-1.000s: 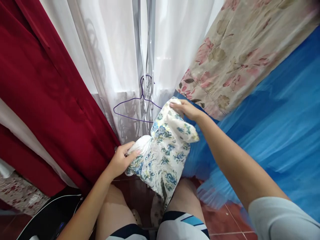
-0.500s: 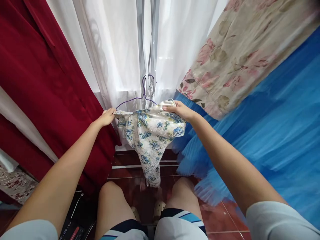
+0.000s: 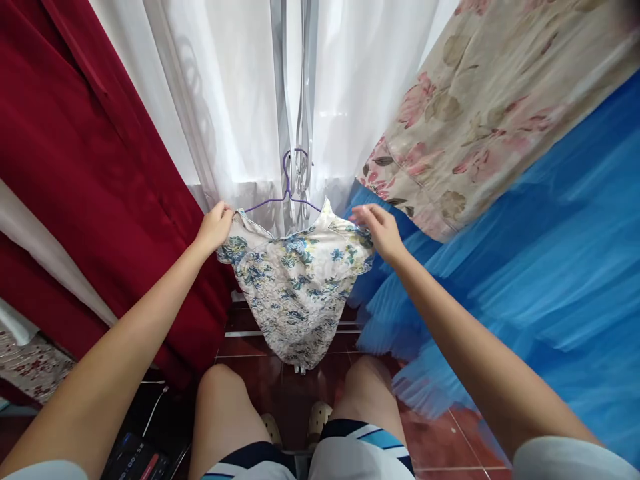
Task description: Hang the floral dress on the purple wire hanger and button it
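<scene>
A white blouse with blue and yellow flowers (image 3: 295, 287) hangs spread out on a purple hanger (image 3: 286, 175). My left hand (image 3: 216, 225) is closed on the blouse's left shoulder, fingers pinching the edge. At the opposite shoulder, my right hand (image 3: 381, 230) has loosely bent fingers beside the sleeve, with no fabric visibly pinched in them; its fingertips are slightly blurred. The neckline dips between the shoulders, and the hanger's hook and upper arms show above it. Fabric hides the hanger's ends.
Dark red cloth (image 3: 115, 180) hangs at left, white curtains (image 3: 225, 87) behind. On the right hang a floral beige garment (image 3: 445, 127) and blue tulle (image 3: 530, 253). A phone with a running timer (image 3: 137, 460) lies by my left leg, above red floor tiles (image 3: 435, 433).
The blouse, bunched and twisted before, now hangs open and flatter, facing me. My right hand has loosened from its shoulder fabric and shifted outward. My left hand still grips.
</scene>
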A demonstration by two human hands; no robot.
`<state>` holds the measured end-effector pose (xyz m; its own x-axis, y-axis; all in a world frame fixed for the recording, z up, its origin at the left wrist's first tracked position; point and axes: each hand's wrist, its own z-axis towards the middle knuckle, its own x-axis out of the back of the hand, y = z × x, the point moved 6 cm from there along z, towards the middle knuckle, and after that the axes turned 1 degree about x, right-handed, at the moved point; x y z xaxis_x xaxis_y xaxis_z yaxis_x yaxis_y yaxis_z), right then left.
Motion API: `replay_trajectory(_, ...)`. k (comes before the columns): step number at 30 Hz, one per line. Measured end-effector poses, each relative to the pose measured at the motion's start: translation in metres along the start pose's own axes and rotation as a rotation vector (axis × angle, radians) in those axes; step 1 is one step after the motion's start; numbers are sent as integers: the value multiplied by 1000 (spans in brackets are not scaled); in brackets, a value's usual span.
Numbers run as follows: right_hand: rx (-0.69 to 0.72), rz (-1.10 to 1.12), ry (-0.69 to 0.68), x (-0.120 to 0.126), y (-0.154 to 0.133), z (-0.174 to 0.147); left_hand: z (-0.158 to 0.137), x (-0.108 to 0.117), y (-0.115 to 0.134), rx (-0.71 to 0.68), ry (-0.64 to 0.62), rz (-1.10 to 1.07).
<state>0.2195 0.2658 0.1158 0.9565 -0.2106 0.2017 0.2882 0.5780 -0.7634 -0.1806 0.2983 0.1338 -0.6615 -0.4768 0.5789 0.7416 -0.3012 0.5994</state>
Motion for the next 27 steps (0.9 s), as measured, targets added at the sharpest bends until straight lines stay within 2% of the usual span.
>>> replay_trajectory(2, 26, -88, -86, -5, -8, -18, -11, 2, 9, -110, -30, -7)
replay_trajectory(3, 42, -130, -86, -5, -14, -23, -17, 2, 17, -180, -41, -19)
replay_trajectory(6, 98, -172, 26, 2, -34, -25, -31, 6, 41, -310, -32, -49)
replay_trajectory(10, 92, -175, 49, 20, -48, -6, -38, 2, 65, -326, -15, -52)
replay_trajectory(14, 62, -166, 69, 38, -52, 18, -41, -8, 81, -354, -37, -161)
replay_trajectory(18, 44, -199, 19, 28, -80, 31, -40, -13, 72, -300, 9, -118)
replay_trajectory(23, 86, -247, -233, -12, -133, 8, -23, -33, 45, -133, 96, -201)
replay_trajectory(25, 94, -236, -242, -15, -138, 4, -14, -42, 41, -64, 152, -248)
replay_trajectory(27, 59, -198, -182, -9, -132, 9, -5, -46, 45, -36, 206, -233)
